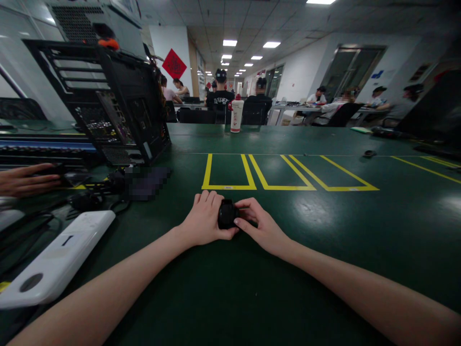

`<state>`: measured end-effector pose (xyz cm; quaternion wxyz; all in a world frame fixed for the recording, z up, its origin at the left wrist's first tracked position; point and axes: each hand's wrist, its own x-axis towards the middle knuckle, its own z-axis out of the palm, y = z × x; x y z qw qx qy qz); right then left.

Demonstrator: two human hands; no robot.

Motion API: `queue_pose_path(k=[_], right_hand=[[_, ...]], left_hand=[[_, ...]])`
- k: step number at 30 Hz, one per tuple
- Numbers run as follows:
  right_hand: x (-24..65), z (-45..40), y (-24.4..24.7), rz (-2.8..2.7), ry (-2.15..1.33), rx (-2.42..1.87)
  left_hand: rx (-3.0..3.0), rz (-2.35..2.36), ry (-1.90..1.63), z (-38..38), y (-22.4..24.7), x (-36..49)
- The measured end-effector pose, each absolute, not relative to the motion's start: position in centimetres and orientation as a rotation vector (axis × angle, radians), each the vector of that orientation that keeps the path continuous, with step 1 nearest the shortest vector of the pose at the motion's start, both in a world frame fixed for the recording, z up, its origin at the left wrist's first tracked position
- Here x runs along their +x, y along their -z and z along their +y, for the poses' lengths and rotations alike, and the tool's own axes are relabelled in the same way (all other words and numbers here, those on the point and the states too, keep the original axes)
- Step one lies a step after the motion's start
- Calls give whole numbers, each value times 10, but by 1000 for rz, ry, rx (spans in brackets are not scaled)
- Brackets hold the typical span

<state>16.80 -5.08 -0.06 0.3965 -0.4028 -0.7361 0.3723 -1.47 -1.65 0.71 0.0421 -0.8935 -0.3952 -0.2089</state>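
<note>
A small black rounded object is between my two hands, just above or on the green table; its exact kind I cannot make out. My left hand wraps its left side, with the thumb running under the near edge. From the other side, my right hand pinches the object's right edge between thumb and fingers. Part of the black object is covered by my fingers. Just beyond my hands, yellow tape outlines are stuck on the green table.
At left stand an open black computer case, a long white device and tangled black cables. Another person's hand reaches in there. A white-and-red bottle stands at the far edge. A small black ring-like item lies right.
</note>
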Motion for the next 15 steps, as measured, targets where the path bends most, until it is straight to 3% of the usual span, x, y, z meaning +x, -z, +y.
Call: queue_pose_path(k=[15], right_hand=[[168, -52, 0, -1872, -891, -1019]], left_hand=[[-2734, -1207, 616, -16, -9, -15]])
